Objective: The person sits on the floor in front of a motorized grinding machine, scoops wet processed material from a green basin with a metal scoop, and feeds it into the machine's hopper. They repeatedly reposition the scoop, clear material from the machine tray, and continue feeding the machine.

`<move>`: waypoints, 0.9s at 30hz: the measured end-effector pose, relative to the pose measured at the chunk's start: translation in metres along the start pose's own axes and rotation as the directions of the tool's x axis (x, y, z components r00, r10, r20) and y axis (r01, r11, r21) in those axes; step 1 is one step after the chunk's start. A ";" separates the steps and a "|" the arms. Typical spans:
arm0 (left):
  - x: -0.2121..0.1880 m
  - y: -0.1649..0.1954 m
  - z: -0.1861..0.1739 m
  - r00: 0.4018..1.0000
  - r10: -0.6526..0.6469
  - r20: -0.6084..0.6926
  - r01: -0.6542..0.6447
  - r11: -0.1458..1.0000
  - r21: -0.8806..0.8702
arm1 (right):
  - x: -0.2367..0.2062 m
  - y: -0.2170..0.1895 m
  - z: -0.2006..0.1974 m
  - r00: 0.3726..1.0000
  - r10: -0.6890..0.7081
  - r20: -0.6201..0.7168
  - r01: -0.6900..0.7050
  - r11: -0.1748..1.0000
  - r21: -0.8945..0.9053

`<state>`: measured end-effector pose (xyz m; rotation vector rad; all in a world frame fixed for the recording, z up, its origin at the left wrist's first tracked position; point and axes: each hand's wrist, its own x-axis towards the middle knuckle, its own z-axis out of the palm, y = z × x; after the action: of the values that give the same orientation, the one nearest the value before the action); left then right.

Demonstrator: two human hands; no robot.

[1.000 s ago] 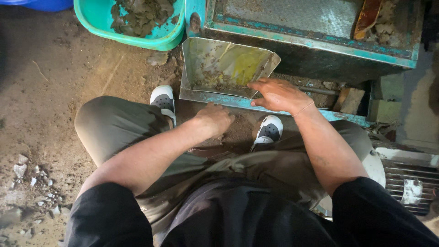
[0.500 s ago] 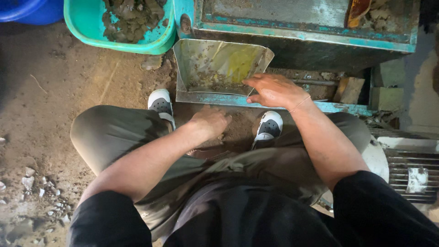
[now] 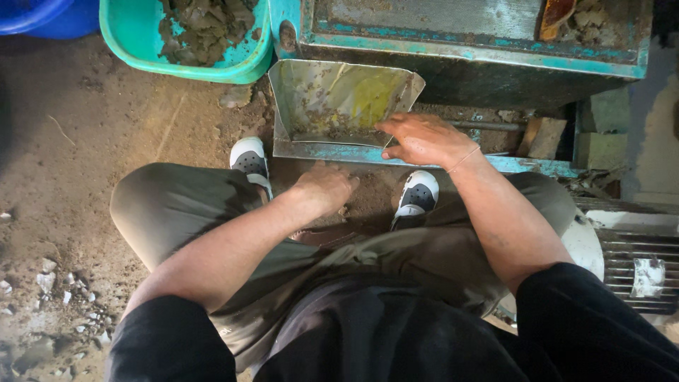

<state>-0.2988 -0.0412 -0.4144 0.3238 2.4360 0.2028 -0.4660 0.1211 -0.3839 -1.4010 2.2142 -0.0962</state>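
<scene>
I sit low with my knees spread before a teal metal machine (image 3: 467, 49). A metal chute tray (image 3: 332, 99), smeared with yellowish clay, slopes out of it toward me. My right hand (image 3: 424, 138) rests on the tray's lower right edge, fingers spread flat, holding nothing. My left hand (image 3: 325, 187) hangs between my feet over the dirt floor, fingers curled loosely; whether it holds any clay is hidden. My grey-and-white shoes (image 3: 249, 159) stand on either side of it.
A teal plastic basin (image 3: 127, 42) holding lumps of grey clay stands at the upper left, with a blue tub (image 3: 42, 18) beside it. Bricks (image 3: 541, 138) lie under the machine at right. A ribbed motor housing (image 3: 636, 262) sits at far right. Rubble litters the floor at left.
The view has drifted slightly; the machine and tray sit a little higher in frame. My right hand stays on the tray edge and my left hand remains between my feet.
</scene>
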 end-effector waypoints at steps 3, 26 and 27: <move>-0.001 0.000 0.001 1.000 0.001 -0.019 -0.001 1.000 -0.009 | -0.001 -0.001 0.000 1.000 -0.007 -0.009 0.007 1.000 -0.003; 0.004 -0.005 0.011 0.996 0.024 -0.085 -0.025 1.000 -0.006 | -0.001 -0.004 0.000 0.998 0.047 0.045 -0.048 0.999 0.011; 0.004 -0.005 0.012 0.996 0.026 -0.085 -0.026 1.000 -0.004 | -0.001 -0.005 0.000 0.998 0.042 0.040 -0.043 0.999 0.009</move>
<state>-0.2952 -0.0443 -0.4268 0.3511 2.5158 0.2390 -0.4622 0.1195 -0.3819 -1.3387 2.2064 -0.0630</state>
